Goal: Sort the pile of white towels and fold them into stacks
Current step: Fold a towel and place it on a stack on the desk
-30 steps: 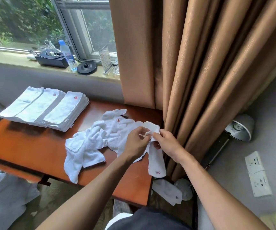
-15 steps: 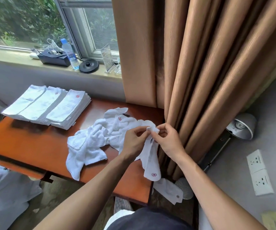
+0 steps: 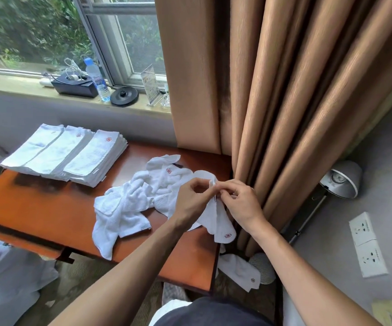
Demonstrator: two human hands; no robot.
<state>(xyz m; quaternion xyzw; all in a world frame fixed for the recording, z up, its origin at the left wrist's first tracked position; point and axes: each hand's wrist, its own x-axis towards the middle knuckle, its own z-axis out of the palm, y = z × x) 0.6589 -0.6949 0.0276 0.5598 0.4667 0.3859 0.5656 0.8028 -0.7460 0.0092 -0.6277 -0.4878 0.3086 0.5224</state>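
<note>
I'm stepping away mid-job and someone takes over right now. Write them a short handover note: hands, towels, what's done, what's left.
Left hand and right hand both pinch the top edge of one small white terry towel with a red logo, which hangs at the right end of the reddish wooden table.
Done: three stacks of folded white towels at the table's far left.
Left: fold the held towel, then the crumpled pile of white towels mid-table. A fallen white towel lies on the floor below the table's right end.

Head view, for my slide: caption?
Left hand and right hand pinch a towel over the table, beside the loose pile and folded stacks.
</note>
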